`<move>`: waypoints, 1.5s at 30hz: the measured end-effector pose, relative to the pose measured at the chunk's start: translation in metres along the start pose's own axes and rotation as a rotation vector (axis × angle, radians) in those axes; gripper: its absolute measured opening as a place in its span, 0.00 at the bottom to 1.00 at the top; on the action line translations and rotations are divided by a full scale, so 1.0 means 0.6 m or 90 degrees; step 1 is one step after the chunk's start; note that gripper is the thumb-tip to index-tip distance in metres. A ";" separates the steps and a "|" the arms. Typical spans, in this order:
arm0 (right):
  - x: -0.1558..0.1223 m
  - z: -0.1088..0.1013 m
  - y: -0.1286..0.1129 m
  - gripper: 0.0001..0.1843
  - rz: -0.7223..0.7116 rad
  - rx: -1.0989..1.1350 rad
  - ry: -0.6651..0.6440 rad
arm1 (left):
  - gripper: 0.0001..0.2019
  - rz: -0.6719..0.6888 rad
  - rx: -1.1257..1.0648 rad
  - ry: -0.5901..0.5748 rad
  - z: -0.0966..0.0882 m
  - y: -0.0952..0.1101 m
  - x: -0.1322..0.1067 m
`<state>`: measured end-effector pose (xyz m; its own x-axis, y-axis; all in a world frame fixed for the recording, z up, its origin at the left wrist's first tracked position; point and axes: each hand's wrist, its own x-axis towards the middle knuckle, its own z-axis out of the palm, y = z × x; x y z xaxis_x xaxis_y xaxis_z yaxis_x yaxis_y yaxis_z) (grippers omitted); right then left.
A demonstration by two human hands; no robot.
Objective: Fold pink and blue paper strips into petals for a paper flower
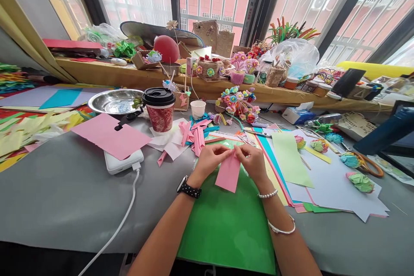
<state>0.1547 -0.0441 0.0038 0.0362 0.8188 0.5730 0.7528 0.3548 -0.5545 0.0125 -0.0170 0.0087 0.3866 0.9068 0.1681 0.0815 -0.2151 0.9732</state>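
Both my hands pinch the far end of a small pink paper strip (228, 176), whose near end hangs free toward me. My left hand (211, 159) closes on its left corner and my right hand (252, 159) on the right, fingertips almost meeting. Where the fingers press, the paper's top edge is partly hidden. Beneath lies a shiny green sheet (226, 228). Just beyond my left hand is a pile of folded pink paper pieces (198, 138). A larger pink sheet (111, 136) rests on a white power bank (124, 161) to the left.
A lidded paper cup (159, 114) and a metal bowl (113, 100) stand at the back left. Stacked coloured sheets (336, 181) with paper flowers (360, 182) lie right. A white cable (121, 224) crosses the grey table. Crafts crowd the windowsill ledge (207, 84).
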 end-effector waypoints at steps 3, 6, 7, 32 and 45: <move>0.000 0.000 0.001 0.18 -0.003 -0.006 0.000 | 0.12 -0.003 -0.008 -0.002 0.000 0.000 0.000; 0.000 0.001 0.001 0.18 -0.007 -0.011 0.005 | 0.12 -0.005 -0.017 -0.004 0.000 -0.001 0.000; 0.000 0.001 0.000 0.18 -0.008 -0.011 0.007 | 0.12 -0.006 -0.019 -0.004 0.000 -0.002 0.001; -0.002 0.004 -0.007 0.16 -0.010 0.005 0.047 | 0.12 -0.029 -0.078 0.002 0.006 -0.005 0.002; -0.003 0.005 -0.009 0.16 0.014 0.032 0.049 | 0.16 -0.067 -0.090 -0.051 0.004 -0.006 0.001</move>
<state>0.1486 -0.0465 0.0041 0.1043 0.7904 0.6037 0.7175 0.3606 -0.5960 0.0150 -0.0163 0.0048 0.4556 0.8884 0.0563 -0.0023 -0.0620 0.9981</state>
